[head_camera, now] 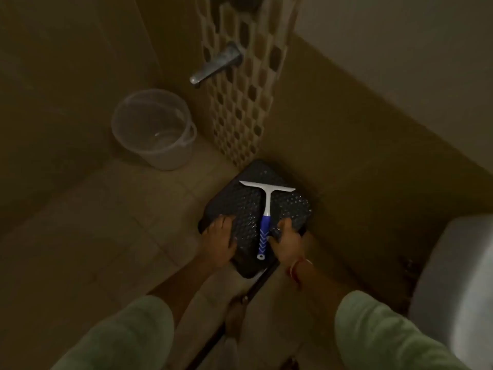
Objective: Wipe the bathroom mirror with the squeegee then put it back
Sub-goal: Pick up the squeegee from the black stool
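The squeegee [266,209], with a white blade and a blue-and-white handle, lies flat on a black textured stool [240,201] on the floor in the corner. Its blade points toward the wall and its handle points toward me. My left hand [219,243] grips the stool's near left edge, left of the handle. My right hand [287,240] grips the near right edge, with the thumb close to the blue handle but not around it. No mirror is in view.
A clear plastic bucket [153,129] stands on the tiled floor at the left, below a metal tap [216,64] on a patterned tile strip. A white toilet [453,284] is at the right. My pale sleeves fill the bottom. The room is dim.
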A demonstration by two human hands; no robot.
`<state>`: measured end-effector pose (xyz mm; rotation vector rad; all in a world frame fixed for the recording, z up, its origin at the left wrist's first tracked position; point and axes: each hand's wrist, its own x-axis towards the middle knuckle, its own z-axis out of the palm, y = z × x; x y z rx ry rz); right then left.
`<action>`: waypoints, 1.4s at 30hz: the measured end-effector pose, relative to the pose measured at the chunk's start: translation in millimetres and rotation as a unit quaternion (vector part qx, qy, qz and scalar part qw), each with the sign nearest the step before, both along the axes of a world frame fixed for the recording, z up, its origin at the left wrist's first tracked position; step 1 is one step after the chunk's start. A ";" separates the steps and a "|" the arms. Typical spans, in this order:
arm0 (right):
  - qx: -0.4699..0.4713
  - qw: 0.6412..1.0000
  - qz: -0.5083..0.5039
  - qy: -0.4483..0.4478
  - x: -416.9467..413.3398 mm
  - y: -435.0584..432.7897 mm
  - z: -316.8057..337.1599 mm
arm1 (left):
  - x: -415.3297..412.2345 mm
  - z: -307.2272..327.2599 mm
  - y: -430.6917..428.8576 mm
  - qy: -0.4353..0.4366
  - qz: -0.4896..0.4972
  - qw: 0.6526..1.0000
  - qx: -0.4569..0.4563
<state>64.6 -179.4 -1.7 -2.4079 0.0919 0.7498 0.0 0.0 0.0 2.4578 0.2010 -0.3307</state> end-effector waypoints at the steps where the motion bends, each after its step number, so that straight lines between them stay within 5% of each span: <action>1: 0.006 1.000 -0.021 -0.002 1.5 5.4 -7.9 | -2.1 -6.7 1.0 0.003 0.011 1.000 -0.002; 14: -0.072 0.988 -0.133 0.013 9.7 36.4 -65.5 | -48.9 -40.6 14.0 -0.029 0.023 0.999 0.024; 20: 0.056 0.979 -0.196 -0.011 4.4 37.5 -56.3 | -52.8 -29.6 6.2 -0.046 0.023 0.998 0.026; 27: 0.166 0.955 -0.218 -0.111 -11.7 13.4 44.0 | -33.8 22.6 -16.2 -0.064 0.007 0.998 0.024; 34: 0.244 0.899 -0.110 -0.346 -24.4 -18.8 201.2 | 15.8 116.6 -36.7 -0.164 -0.008 0.984 0.067; 42: 0.295 0.740 -0.016 -0.605 -19.1 -64.6 377.4 | 93.6 287.3 -98.8 -0.383 -0.108 0.915 0.068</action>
